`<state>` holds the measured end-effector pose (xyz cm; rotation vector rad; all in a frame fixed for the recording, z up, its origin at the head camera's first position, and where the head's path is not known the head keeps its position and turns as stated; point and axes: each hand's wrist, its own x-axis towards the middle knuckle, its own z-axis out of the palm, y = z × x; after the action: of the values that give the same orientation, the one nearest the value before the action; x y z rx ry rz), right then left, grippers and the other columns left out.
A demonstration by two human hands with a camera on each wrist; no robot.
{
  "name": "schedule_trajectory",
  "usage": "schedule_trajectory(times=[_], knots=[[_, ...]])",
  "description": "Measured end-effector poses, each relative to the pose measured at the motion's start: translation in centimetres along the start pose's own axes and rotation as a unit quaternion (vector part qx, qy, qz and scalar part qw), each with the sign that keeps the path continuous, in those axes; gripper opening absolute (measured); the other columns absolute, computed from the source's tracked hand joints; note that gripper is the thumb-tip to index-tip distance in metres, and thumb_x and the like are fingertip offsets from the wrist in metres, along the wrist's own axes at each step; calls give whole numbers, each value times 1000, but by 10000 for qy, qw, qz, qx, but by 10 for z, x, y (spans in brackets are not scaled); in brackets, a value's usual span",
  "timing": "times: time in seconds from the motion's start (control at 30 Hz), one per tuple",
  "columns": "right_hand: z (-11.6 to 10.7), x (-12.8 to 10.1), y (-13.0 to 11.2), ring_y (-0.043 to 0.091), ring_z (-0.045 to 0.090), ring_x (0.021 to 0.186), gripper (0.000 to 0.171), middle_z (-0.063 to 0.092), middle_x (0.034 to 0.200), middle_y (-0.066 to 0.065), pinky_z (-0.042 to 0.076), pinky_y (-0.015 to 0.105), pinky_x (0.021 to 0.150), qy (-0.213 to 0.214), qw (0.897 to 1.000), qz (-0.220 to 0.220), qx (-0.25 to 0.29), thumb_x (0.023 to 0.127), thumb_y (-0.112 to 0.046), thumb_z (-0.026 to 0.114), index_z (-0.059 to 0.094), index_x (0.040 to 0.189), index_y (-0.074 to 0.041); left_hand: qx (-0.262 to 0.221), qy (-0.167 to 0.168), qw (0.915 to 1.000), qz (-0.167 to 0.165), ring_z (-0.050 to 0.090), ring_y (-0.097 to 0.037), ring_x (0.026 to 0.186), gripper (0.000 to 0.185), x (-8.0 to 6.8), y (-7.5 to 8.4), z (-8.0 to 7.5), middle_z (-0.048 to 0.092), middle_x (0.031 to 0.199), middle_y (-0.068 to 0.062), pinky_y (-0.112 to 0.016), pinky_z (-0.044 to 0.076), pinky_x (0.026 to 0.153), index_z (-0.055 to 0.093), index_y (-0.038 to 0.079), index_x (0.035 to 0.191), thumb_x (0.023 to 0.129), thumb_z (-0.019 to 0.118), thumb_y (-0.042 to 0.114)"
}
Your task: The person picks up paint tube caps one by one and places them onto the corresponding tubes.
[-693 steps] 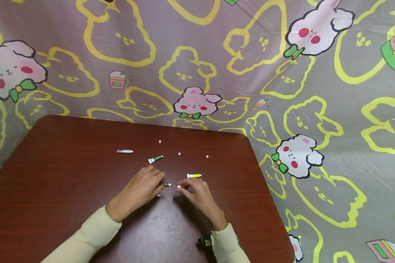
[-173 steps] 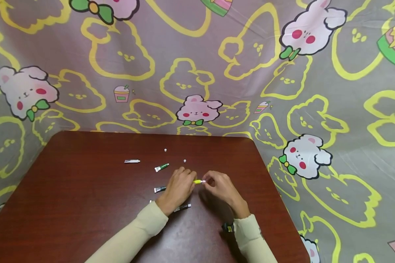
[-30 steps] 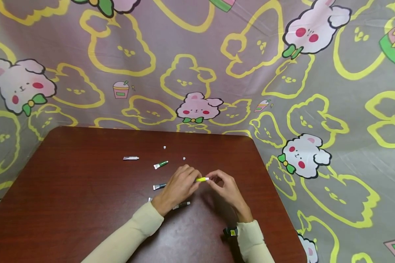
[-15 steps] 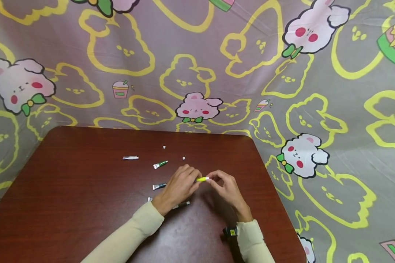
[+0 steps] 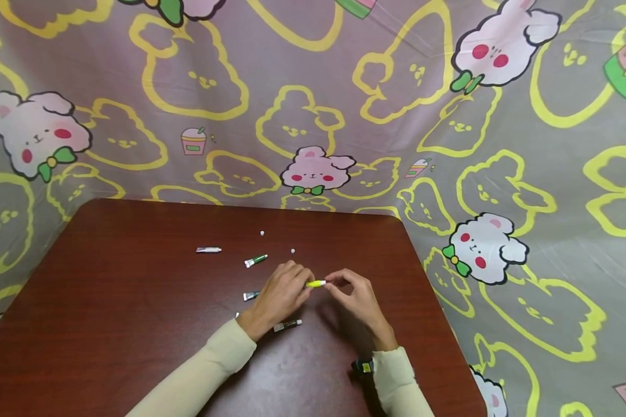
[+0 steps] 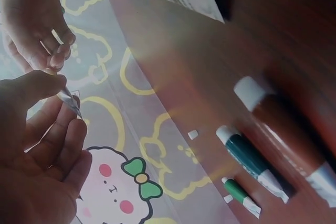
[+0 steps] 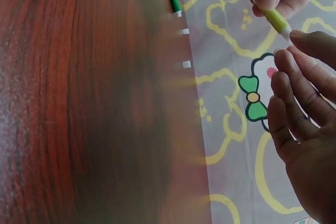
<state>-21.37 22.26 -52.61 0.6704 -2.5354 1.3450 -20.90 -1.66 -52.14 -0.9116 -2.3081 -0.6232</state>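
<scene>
In the head view my left hand (image 5: pixel 284 292) pinches a small yellow paint tube (image 5: pixel 315 284) just above the table. The right wrist view shows the tube (image 7: pixel 276 20) tilted, its crimped tail between the left thumb and fingers. My right hand (image 5: pixel 357 295) pinches the white tip of the tube between thumb and forefinger; its other fingers (image 7: pixel 281 85) extend loosely. The fingertips partly cover that tip. Near the left forearm lies a black paint tube (image 5: pixel 288 325). A dark teal tube (image 5: pixel 251 296) is partly hidden behind the left hand.
A green paint tube (image 5: pixel 256 260) and a silvery-white one (image 5: pixel 208 249) lie farther back on the brown table (image 5: pixel 135 289). Two small white caps (image 5: pixel 262 233) sit near them. The left wrist view also shows a reddish-brown tube (image 6: pixel 289 135). A patterned cloth (image 5: pixel 313 116) hangs behind.
Earlier, the left hand held the black tube and the right hand a white cap. Since then, the hands have taken the yellow tube, and the rightmost loose cap has left the table. Recently, little has changed.
</scene>
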Motion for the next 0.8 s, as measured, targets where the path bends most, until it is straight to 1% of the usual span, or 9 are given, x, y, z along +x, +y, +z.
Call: schedule_trajectory(times=[0.13,0.33,0.43,0.5,0.57,0.63,0.8], knots=[[1,4,1,10,71,89,14,77,98,-1,64,39,79,-26,9999,-116,-64,95,-10,84,79,107,-15,28,-75,9999,-68,62,-20,88,18,-1,-3,-3,72,91,2,-36,52,81,74,14,99,88,88,13],[3,11,5,13,72,86,15,78,96,1,64,49,75,-47,9985,-485,-246,94,-7,84,79,107,-12,121,-151,9997,-150,62,-21,87,20,-6,-10,-6,72,90,2,-37,52,81,74,13,98,85,89,12],[4,17,7,12,71,86,15,77,95,1,63,52,75,-6,9981,-496,-358,93,-6,84,79,106,-11,138,-183,9995,-219,61,-21,87,21,-10,-16,-7,72,89,1,-38,52,81,73,12,98,84,89,10],[5,20,7,10,71,86,15,77,94,0,63,53,75,-10,9985,-388,-393,93,-7,84,79,106,-11,147,-203,9993,-269,61,-21,87,21,-13,-19,-8,72,89,1,-38,52,81,73,12,98,83,88,9],[6,24,7,9,70,86,14,77,94,-1,63,52,75,-13,9986,-298,-431,92,-8,85,80,105,-12,159,-204,9992,-314,61,-22,87,21,-16,-24,-10,72,89,0,-39,52,81,73,11,98,83,88,8],[7,27,7,8,70,85,14,77,94,-1,64,48,75,-7,9987,-245,-443,92,-8,85,80,104,-13,183,-196,9990,-360,61,-23,87,21,-19,-28,-12,71,89,0,-40,52,83,73,11,98,83,88,7],[11,36,8,10,72,85,14,78,94,-2,62,31,76,1,9987,-243,-452,92,-9,85,80,104,-15,293,-61,9987,-407,62,-25,89,22,-30,-40,-17,70,87,-2,-43,54,88,72,10,96,81,88,7]])
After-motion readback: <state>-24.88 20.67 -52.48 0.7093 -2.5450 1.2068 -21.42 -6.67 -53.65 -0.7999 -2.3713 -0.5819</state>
